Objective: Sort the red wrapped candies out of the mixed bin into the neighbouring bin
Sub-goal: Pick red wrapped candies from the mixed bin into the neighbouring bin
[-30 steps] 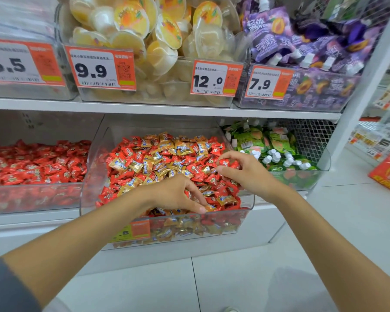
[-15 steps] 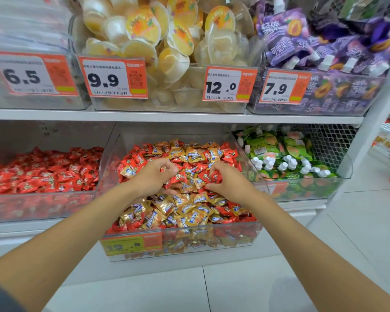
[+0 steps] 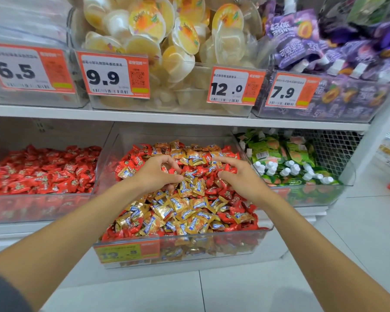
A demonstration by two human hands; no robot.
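Both my bare forearms reach forward and up from the bottom corners, meeting over the middle of the mixed bin [image 3: 106, 158], a clear plastic tub on the lower shelf [image 3: 167, 119]. My left hand [image 3: 154, 174] sits palm-down over the heap just left of centre. Its fingers are bent, and the forefinger arches over to meet the thumb in a ring clamped on one red wrapped candy [image 3: 172, 171], which shows inside the loop. Something red also peeks from under the palm, but I cannot tell whether I hold it. My right hand [image 3: 241, 176] hovers over the right side of the same tub, near the left hand but apart from it. The forefinger is stretched toward the back left, the thumb is spread away beneath it, and nothing lies between them, so that hand is slack and holds nothing. Under my hands the tub holds gold wrapped candies [image 3: 178, 208] thick in the middle and front, with more red wrapped candies [image 3: 127, 164] along the left, back and right edges. An orange price tag [image 3: 126, 252] is fixed to its front wall. The neighbouring bin [image 3: 32, 208], just beside it on the left, holds a layer of red sweets [image 3: 43, 174] and no other colour that I can see. To the right stands a tub of green pouches with white caps [image 3: 291, 154]. On the shelf above are jelly cups [image 3: 167, 41] and purple pouches [image 3: 302, 41], behind tags reading 6.5, 9.9, 12.0 and 7.9.
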